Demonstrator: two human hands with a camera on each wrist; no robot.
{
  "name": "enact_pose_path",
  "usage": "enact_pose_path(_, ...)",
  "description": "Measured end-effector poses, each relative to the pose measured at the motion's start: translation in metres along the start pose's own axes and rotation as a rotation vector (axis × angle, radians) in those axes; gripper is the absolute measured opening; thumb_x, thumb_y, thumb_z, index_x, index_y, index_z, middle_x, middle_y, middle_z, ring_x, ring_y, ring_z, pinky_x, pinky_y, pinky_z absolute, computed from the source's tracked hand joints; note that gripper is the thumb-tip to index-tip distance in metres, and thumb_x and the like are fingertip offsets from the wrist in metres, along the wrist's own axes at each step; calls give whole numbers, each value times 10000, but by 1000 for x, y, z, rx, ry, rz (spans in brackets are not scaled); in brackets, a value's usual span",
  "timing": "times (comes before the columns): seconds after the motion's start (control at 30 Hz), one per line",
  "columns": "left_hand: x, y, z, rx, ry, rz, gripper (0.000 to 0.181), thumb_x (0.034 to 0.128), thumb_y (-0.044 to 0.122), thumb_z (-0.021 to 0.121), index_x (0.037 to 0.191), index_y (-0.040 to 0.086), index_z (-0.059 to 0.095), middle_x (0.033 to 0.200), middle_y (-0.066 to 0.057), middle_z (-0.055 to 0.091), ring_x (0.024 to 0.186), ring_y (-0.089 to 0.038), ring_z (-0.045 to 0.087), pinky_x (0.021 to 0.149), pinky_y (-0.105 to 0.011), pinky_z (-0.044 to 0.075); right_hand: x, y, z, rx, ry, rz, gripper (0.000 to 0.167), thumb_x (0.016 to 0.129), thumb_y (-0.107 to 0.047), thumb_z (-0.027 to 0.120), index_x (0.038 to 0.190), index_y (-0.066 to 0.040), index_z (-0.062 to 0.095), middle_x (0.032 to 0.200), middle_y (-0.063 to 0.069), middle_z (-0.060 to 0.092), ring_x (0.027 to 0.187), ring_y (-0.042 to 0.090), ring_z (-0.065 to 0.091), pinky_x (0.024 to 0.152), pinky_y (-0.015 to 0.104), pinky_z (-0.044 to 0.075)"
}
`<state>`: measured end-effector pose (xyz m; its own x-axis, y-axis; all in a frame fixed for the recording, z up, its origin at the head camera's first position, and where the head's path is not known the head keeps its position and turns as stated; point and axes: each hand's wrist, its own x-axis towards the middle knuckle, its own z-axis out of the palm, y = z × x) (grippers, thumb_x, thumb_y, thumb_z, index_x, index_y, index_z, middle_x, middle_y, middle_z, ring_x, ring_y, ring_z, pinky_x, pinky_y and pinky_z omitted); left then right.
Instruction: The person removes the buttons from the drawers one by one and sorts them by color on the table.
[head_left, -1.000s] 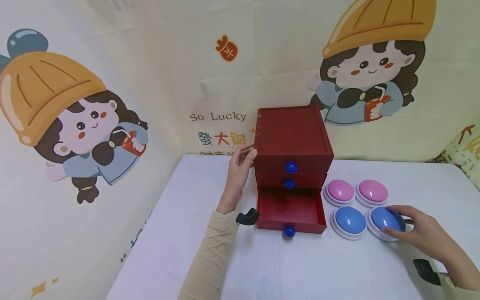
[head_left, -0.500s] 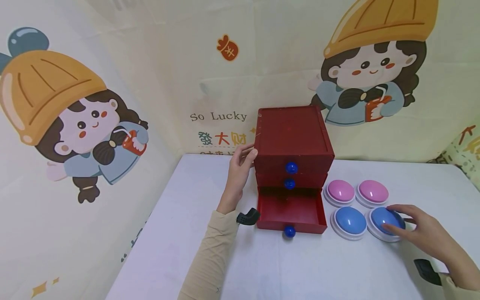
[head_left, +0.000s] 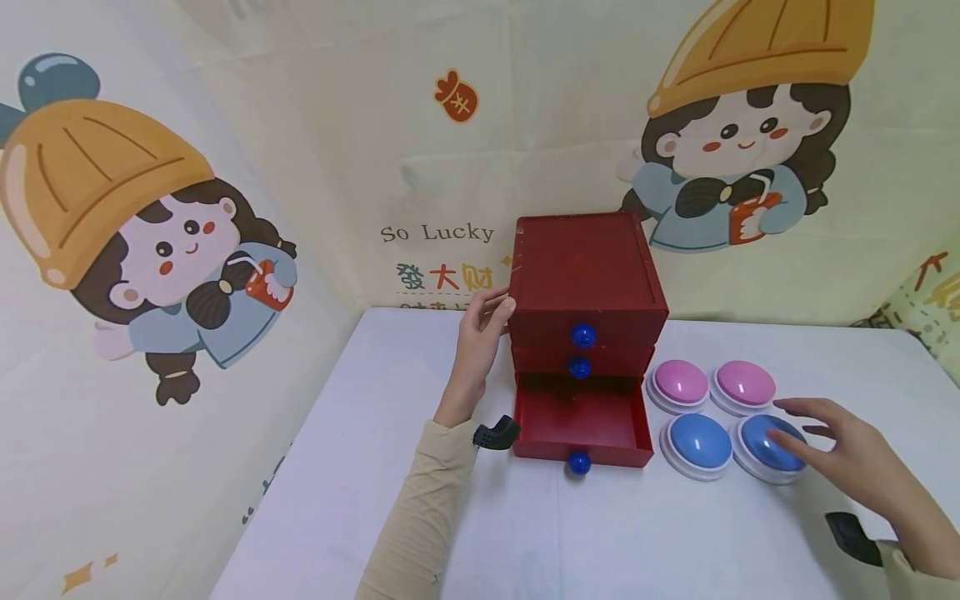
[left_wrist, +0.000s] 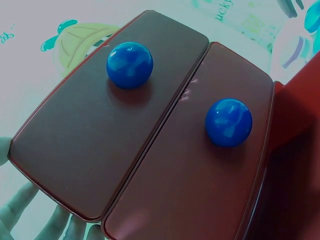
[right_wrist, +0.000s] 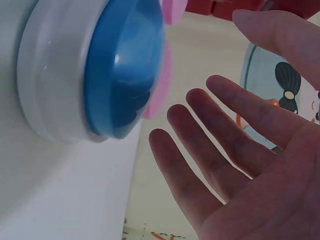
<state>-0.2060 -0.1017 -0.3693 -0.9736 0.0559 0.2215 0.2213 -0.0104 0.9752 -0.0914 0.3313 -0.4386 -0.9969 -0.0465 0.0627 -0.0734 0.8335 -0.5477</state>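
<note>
A small red drawer cabinet [head_left: 588, 262] with blue ball knobs stands on the table in the head view. Its bottom drawer [head_left: 585, 412] is pulled out, and nothing shows inside. My left hand [head_left: 480, 346] rests against the cabinet's left side; in the left wrist view its fingers [left_wrist: 55, 222] lie partly hidden behind that side. At the right, the near right blue push button [head_left: 768, 442] sits on a white base. My right hand [head_left: 851, 454] hovers just beside and above it, fingers spread and apart from the dome, as the right wrist view shows.
Left of that button sits another blue push button [head_left: 700, 442]. Two pink push buttons [head_left: 681, 382] stand behind the blue ones, close to the cabinet's right side. A printed cloth [head_left: 450, 167] hangs behind the white table [head_left: 570, 542].
My right hand has lifted its fingers off the near right blue push button and drawn slightly up and right. The left hand and cabinet have stayed put.
</note>
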Motion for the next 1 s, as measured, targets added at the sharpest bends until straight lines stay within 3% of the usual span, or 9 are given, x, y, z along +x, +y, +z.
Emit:
enact_pose_path(0.17, -1, 0, 0, 5, 8, 18, 393, 987, 363, 599, 1339, 192, 560, 1290, -43, 595, 1194, -181, 592, 993, -401, 502, -1, -6, -1, 18, 7, -18, 584, 865, -282, 780, 1259, 79, 545, 1232, 355, 553, 1102, 515, 489, 770, 477, 556)
enact_pose_path(0.3, -8, 19, 2, 8, -13, 2, 402, 1007, 290, 575, 1368, 116, 534, 1311, -100, 582, 1209, -215, 585, 996, -392, 499, -1, -12, 1, 22, -2, -22, 567, 878, -281, 767, 1258, 74, 542, 1237, 346, 562, 1105, 506, 496, 794, 504, 546)
enact_pose_path(0.4, -14, 32, 3, 9, -28, -12, 412, 1019, 231, 553, 1386, 51, 507, 1329, -148, 565, 1225, -247, 574, 1000, -386, 495, -2, -16, 2, 31, 3, -42, 535, 877, -270, 768, 1245, 57, 558, 1223, 324, 586, 1080, 461, 514, 766, 321, 584)
enact_pose_path(0.47, -14, 33, 3, 13, -25, -12, 414, 1018, 235, 552, 1387, 51, 507, 1329, -146, 564, 1226, -247, 572, 1000, -388, 496, -2, -18, 2, 45, 13, -68, 505, 867, -249, 779, 1230, 40, 579, 1206, 301, 611, 1060, 337, 553, 699, 135, 532)
enact_pose_path(0.53, -14, 33, 3, 16, -22, -14, 415, 1017, 239, 555, 1386, 55, 508, 1327, -141, 564, 1228, -246, 571, 1004, -390, 495, -2, -21, 2, 65, 14, -88, 481, 865, -231, 781, 1226, 26, 593, 1197, 285, 626, 1018, 88, 587, 680, 30, 446)
enact_pose_path(0.6, -15, 33, 3, 22, -17, -17, 417, 1015, 244, 556, 1387, 61, 510, 1325, -133, 567, 1227, -241, 571, 1007, -390, 495, -2, -23, 2, 87, 11, -106, 463, 867, -210, 778, 1230, 16, 600, 1189, 274, 638, 940, -152, 512, 690, 14, 428)
enact_pose_path(0.67, -15, 33, 3, 24, -17, -19, 418, 1014, 245, 557, 1388, 64, 510, 1325, -132, 566, 1227, -241, 570, 1010, -390, 494, -3, -25, 2, 106, 3, -123, 448, 869, -189, 774, 1232, 10, 604, 1186, 263, 645, 926, -282, 400, 696, 23, 440)
enact_pose_path(1.0, -16, 35, 3, 13, -16, -21, 417, 1014, 245, 559, 1384, 59, 513, 1316, -129, 567, 1218, -235, 574, 1012, -385, 494, -3, -40, 6, 164, -11, -177, 368, 879, -155, 760, 1208, -39, 646, 1143, 163, 676, 956, -229, 481, 729, 56, 477)
